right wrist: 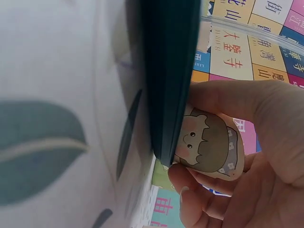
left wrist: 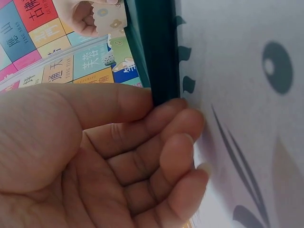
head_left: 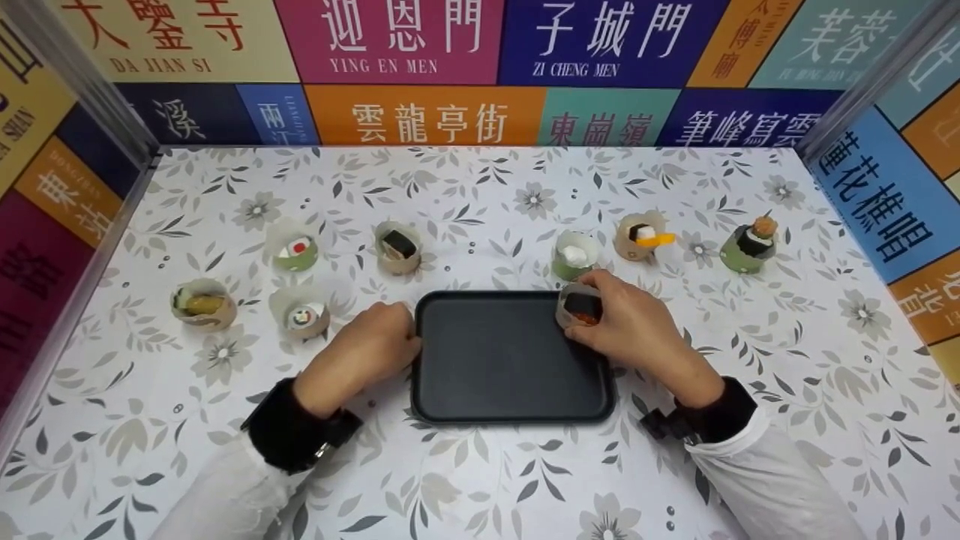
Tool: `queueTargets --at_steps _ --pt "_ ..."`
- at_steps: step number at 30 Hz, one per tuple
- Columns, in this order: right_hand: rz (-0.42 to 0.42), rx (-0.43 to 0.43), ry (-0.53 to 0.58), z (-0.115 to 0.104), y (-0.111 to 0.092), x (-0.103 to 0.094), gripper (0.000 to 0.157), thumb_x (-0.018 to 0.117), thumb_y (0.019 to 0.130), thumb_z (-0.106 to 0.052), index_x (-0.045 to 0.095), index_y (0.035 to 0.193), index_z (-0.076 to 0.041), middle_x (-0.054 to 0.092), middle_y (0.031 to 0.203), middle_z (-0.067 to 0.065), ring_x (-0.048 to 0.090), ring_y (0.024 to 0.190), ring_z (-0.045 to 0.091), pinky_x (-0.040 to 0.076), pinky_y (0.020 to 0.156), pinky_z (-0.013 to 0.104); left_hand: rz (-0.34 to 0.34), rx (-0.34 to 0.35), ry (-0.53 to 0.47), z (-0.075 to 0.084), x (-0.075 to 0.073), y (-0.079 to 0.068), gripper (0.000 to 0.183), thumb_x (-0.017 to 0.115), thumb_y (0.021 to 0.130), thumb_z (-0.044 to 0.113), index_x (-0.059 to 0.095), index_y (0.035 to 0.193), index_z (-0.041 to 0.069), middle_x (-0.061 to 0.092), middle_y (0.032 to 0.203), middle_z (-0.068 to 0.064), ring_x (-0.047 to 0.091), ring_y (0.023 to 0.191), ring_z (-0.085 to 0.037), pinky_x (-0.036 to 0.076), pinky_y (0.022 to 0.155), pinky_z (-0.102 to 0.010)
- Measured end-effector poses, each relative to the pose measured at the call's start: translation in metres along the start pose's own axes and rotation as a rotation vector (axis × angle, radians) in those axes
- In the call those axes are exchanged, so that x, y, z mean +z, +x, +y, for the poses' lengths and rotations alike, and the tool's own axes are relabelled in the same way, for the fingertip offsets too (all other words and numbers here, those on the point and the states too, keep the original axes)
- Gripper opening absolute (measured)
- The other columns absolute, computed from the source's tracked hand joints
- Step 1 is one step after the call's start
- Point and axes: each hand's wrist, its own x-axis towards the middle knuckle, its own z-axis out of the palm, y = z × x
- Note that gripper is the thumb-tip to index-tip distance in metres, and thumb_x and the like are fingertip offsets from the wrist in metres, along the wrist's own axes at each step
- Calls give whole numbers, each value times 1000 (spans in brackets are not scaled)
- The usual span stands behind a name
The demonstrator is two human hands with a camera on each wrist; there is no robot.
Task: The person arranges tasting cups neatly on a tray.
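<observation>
A black rectangular tray [head_left: 510,360] lies on the table between the hands. My left hand [head_left: 379,341] is at its left edge; in the left wrist view thumb and curled fingers [left wrist: 175,156] pinch the tray rim [left wrist: 164,57]. With thumb and fingers, my right hand [head_left: 637,315] grips a small paper cup [head_left: 564,309] holding sushi topped with a dark sheet [head_left: 583,304] and something orange-red. That cup is over the tray's far right corner. A cartoon face shows on the cup's side [right wrist: 209,142] in the right wrist view; whether its base touches the tray is hard to tell.
Left of the tray stand paper sushi cups: one with yellow filling [head_left: 202,306], a roll cup [head_left: 301,316], a green cup [head_left: 296,251] and a brown cup [head_left: 399,251]. At right are a green cup [head_left: 574,259], a brown cup [head_left: 637,236] and another green cup [head_left: 742,251]. Lettered panels [head_left: 427,112] enclose the table.
</observation>
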Motion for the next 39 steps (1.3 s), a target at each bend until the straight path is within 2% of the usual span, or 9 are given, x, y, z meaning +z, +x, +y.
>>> queueTargets --at_steps 6,12,20,27,30,34,39 --pt "-6 0 -6 0 0 2 60 85 80 -23 61 132 -6 71 112 14 66 94 35 52 80 54 8 21 6 -1 0 0 30 65 91 8 54 64 13 56 65 -4 56 65 -26 46 59 -38" --pt "-35 -7 -13 0 1 2 67 86 81 -26 59 139 -5 67 126 16 66 104 36 52 86 55 17 26 5 -1 0 -1 27 66 91 8 56 66 12 57 65 -4 57 64 -26 47 59 -39" --pt "-44 -19 -20 0 2 2 71 86 83 -28 57 143 -5 65 130 17 66 107 38 52 89 56 13 18 17 -2 0 0 27 65 92 9 56 66 11 58 65 -5 57 64 -27 47 59 -39" --pt "-70 -13 -35 -3 1 -6 87 88 82 -46 51 150 -7 62 139 19 64 118 39 51 93 58 5 6 20 -2 -1 -1 26 65 93 10 56 68 11 58 67 -6 57 64 -27 46 59 -39" --pt "-53 -5 -29 -4 0 -13 88 86 82 -54 52 149 -9 63 137 18 63 118 37 51 91 58 4 1 20 -2 -1 -2 25 65 93 10 57 70 10 58 67 -6 58 65 -27 47 60 -40" --pt "-6 0 -14 -5 -3 -23 85 81 85 -60 54 147 -9 65 131 16 65 107 33 52 82 54 -1 -18 25 0 -2 -2 23 66 93 11 59 71 10 60 70 -7 59 68 -28 49 62 -41" --pt "73 1 20 -2 -6 -32 80 79 89 -57 54 147 -8 63 136 15 64 108 35 51 79 53 -2 -12 24 1 -1 -2 25 66 94 10 58 71 10 60 70 -7 59 68 -27 49 63 -41"
